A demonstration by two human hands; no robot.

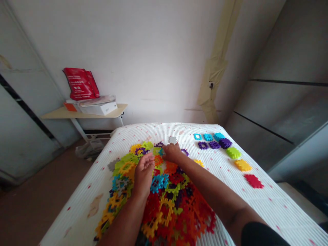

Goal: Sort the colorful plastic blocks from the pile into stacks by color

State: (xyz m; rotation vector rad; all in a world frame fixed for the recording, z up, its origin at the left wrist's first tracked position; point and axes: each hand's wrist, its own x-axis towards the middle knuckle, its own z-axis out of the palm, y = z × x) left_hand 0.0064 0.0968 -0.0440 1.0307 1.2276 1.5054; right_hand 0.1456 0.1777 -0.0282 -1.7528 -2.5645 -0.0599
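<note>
A heap of flat interlocking plastic tiles (164, 194) in many colours covers the near middle of a white mattress (276, 201). My left hand (144, 172) hovers over the heap's left part with fingers curled together; whatever they hold is hidden. My right hand (172, 152) reaches to the heap's far edge, fingers closed in a pinch beside a purple tile (159, 144) and just short of a grey tile (172, 139). At the right, sorted tiles lie in small groups: blue tiles (208, 137), purple tiles (214, 144), a green tile (233, 152), a yellow tile (242, 165) and a red tile (253, 181).
A beige side table (53, 114) stands at the back left with a red bag (80, 83) and a white box (101, 108) on it. A plastic bag (88, 149) lies on the brown floor beneath. White walls close in behind and at the right.
</note>
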